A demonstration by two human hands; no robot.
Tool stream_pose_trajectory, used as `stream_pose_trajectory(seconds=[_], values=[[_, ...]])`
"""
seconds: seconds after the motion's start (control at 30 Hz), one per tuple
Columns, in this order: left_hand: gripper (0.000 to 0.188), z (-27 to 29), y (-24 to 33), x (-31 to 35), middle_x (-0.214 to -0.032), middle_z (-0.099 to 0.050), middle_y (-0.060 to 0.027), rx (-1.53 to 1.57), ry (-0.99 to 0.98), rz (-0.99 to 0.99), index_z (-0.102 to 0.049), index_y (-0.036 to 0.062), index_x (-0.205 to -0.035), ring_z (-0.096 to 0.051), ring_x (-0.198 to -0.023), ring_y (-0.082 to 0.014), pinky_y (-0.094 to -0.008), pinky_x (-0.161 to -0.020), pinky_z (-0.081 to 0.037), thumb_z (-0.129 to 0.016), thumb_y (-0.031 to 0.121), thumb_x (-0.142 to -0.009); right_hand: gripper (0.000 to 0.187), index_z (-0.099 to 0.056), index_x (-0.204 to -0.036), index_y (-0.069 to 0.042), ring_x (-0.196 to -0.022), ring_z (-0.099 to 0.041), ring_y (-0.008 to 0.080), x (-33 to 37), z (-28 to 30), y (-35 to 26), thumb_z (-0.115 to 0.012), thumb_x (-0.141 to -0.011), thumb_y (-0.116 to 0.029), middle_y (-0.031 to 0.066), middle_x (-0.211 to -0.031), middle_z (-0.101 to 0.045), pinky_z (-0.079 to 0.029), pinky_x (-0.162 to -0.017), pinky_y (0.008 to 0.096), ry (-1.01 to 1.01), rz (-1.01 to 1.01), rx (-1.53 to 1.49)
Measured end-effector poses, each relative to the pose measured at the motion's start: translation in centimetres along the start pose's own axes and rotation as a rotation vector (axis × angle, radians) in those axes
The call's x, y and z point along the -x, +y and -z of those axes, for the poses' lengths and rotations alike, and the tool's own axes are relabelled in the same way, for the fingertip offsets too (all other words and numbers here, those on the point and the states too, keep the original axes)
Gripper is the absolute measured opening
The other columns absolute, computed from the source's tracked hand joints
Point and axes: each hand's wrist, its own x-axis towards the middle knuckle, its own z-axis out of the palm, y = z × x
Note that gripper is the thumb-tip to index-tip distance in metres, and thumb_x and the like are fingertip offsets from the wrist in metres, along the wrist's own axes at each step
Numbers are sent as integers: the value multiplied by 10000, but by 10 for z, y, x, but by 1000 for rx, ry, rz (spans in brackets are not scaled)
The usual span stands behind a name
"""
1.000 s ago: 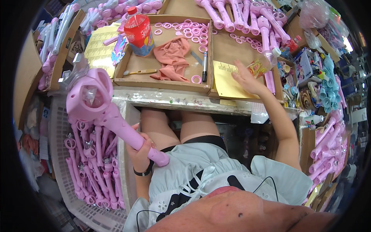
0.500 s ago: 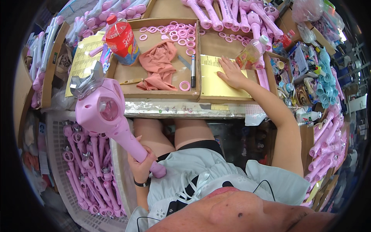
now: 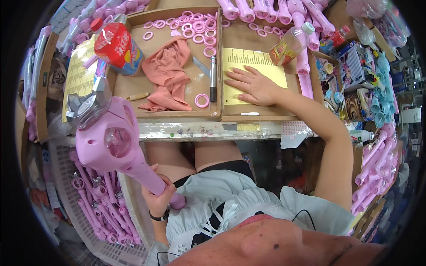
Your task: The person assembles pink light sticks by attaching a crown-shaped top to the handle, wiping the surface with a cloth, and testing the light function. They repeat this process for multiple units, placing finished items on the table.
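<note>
My left hand (image 3: 156, 198) is wrapped round the handle of a big pink toy wand (image 3: 144, 173). The wand slants up to the left, its bulky head ending in a silver crown-like top (image 3: 88, 106); a clear round window sits in the head. My right hand (image 3: 257, 87) lies flat, fingers spread, on a yellow printed sheet (image 3: 277, 80) in the right part of a cardboard tray (image 3: 177, 114). A small white stick-like piece (image 3: 250, 114) lies at the sheet's near edge.
The tray also holds pink rings (image 3: 202, 100), a salmon cloth (image 3: 166, 75), a marker (image 3: 213, 80) and a red-labelled bottle (image 3: 116, 46). A clear bottle (image 3: 290, 44) leans beyond my right hand. A grey basket (image 3: 71, 199) of small pink wands stands at left; more wands (image 3: 377, 164) lie at right.
My right hand has shifted left on the yellow sheet with its fingers spread wider. The sheet sits farther from the tray's near edge, baring the white piece. The view has shifted slightly.
</note>
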Motion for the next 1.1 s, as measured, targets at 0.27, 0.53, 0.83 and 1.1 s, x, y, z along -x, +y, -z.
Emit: stream_pose_trajectory(seconds=[0.27, 0.53, 0.83, 1.1], values=[[694, -10, -1, -16, -694, -582, -109, 2, -43, -34, -387, -41, -1263, -550, -597, -144, -252, -569, -457, -703, -9, -647, 498, -419, -1327, -125, -1295, -345, 297, -2, 4, 2, -445, -906, -390, 123, -1394, -377, -251, -1069, 469, 32, 177, -81], [688, -16, -6, -28, -697, -583, -115, -35, -110, -43, -397, -39, -1255, -551, -598, -153, -256, -578, -452, -707, 2, -643, 423, -499, -1243, -98, -1263, -382, 319, -1, -2, -5, -521, -822, -72, 139, -1345, -432, -274, -1063, 455, 38, 122, -359], [677, -13, -3, -23, -704, -581, -99, -23, -87, -34, -403, -34, -1256, -541, -617, -137, -245, -598, -438, -683, -35, -640, 516, -414, -1336, -137, -1300, -306, 373, -4, 17, 38, -539, -871, -320, 200, -1394, -346, -235, -1078, 480, 240, -220, 73], [648, -7, -4, -11, -711, -580, -87, -35, -50, -75, -424, -28, -1234, -535, -622, -124, -240, -608, -433, -668, -68, -635, 595, -350, -1389, -153, -1313, -276, 397, 11, -5, 27, -425, -899, -482, 233, -1413, -301, -194, -1074, 524, 86, -289, 107]])
